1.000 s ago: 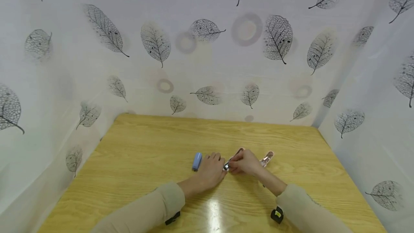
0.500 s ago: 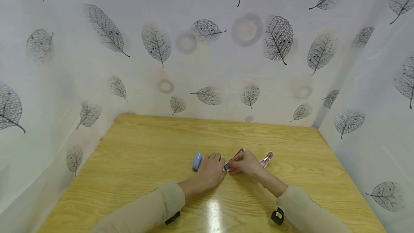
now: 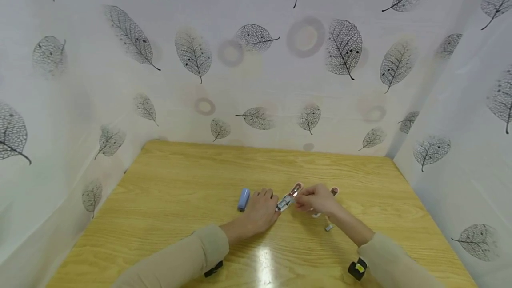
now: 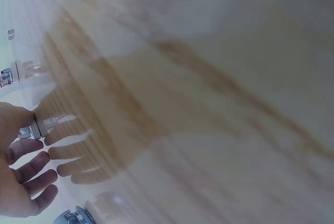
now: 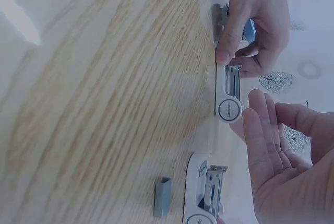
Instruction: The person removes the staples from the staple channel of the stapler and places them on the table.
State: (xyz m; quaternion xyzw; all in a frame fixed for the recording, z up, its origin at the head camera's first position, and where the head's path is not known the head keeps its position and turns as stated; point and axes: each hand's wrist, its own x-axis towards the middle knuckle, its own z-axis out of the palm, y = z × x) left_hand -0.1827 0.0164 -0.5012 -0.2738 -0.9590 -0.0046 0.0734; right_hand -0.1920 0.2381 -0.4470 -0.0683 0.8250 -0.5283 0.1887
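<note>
My left hand [image 3: 262, 210] lies low on the table and pinches the front end of a white-and-pink stapler [image 3: 289, 198] between thumb and finger. In the right wrist view this stapler [image 5: 228, 91] shows its metal staple channel uncovered. My right hand [image 3: 316, 200] is beside the stapler's rear, apart from it. Its fingers [image 5: 266, 145] are fairly straight, and nothing shows between them and the thumb. A second white stapler [image 5: 201, 190], its metal channel raised, lies beneath the right hand and is partly hidden in the head view. A short grey staple strip [image 5: 162, 198] lies beside it.
A blue stapler [image 3: 243, 199] lies left of my left hand. The wooden table [image 3: 192, 177] is bordered at the back and sides by white leaf-print curtains [image 3: 256, 83]. Light glares on the tabletop near the front.
My right hand has let go at the stapler's metal channel and moved to the right, uncovering the stapler and the grey staple strip. My left hand stays in place.
</note>
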